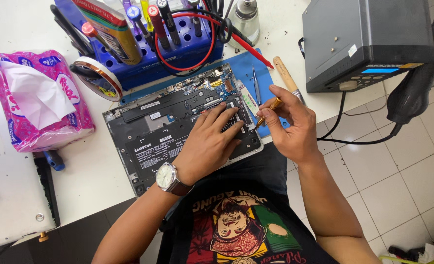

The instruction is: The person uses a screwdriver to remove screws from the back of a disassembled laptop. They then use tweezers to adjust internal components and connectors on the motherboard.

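Head view: looked straight down at a white worktop [99, 166] with a seated person's two bare arms reaching over it.
Device: an opened grey laptop [143, 142], bottom cover off, lay tilted at the worktop's near edge, showing a black battery pack and a blue-green circuit board.
Left hand: the left hand [209, 142], a silver wristwatch with a brown strap [168, 178] on its wrist, lay palm down with fingers spread on the laptop's right inner part, holding nothing.
Right hand: the right hand [288, 124] hovered just beside the laptop's right edge, fingers pinched closed around a small brass-coloured screwdriver [268, 110], tip aimed down-left toward the board.
Mat: a blue work mat [263, 73] lay under the laptop's far end, with metal tweezers [256, 85] and a wooden-handled brush [286, 73] on it.
Behind: a blue tool rack [178, 49] held screwdrivers and pens; red and black cables looped over it.
Left side: a pink tissue pack [38, 100] sat well apart from the laptop.
Right side: a dark grey box-shaped station [364, 39] stood at the worktop's corner.
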